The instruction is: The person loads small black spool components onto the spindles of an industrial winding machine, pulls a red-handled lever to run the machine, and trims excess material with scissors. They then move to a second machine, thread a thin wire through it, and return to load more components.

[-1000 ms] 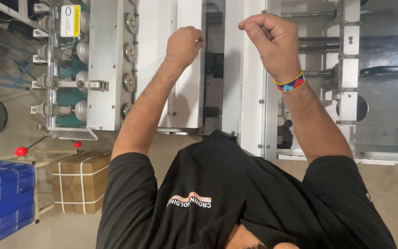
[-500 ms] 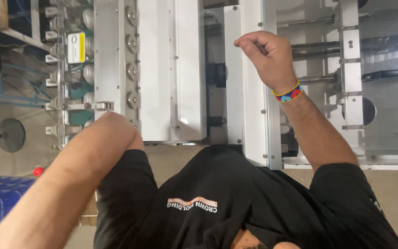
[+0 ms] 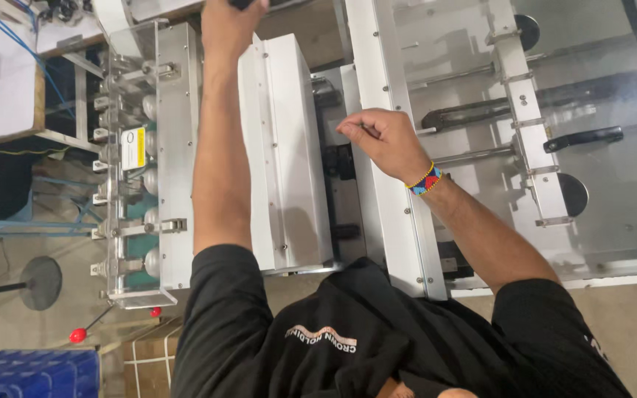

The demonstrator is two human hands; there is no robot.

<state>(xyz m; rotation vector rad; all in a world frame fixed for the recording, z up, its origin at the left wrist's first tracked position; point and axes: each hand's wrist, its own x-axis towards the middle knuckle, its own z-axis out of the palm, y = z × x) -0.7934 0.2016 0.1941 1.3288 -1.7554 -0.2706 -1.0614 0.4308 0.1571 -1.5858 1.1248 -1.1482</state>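
The white machine housing (image 3: 289, 147), a tall pale panel dotted with small screws, serves as the landmark, and the person in a black shirt (image 3: 348, 339) leans close against its near end, which puts both arms within reach of the machine. The left hand (image 3: 231, 22) stretches along the housing's left edge to its far end and closes over a dark object (image 3: 243, 4) at the top border of the view; the grip looks clenched, but the object is cut off and what it is cannot be told. The long reach explains the straight, fully extended forearm lying beside the housing. The right hand (image 3: 381, 140) hovers just to the right of the housing, over the white frame rail (image 3: 388, 199), with fingers curled loosely inward and thumb near the fingertips; whether it pinches something small cannot be told, and it seems to touch nothing on the machine. A beaded bracelet (image 3: 425, 179) circles that wrist. Further right of the housing, a clear guard panel (image 3: 613, 199) covers dark rollers and a black handle (image 3: 584, 137). Left of the housing stands a transparent casing (image 3: 130, 162) over a column of metal fittings, carrying 1 yellow label (image 3: 133, 147). Below and left of it, on the floor, sit a blue crate (image 3: 31, 374) and a red-knobbed lever (image 3: 77, 335).
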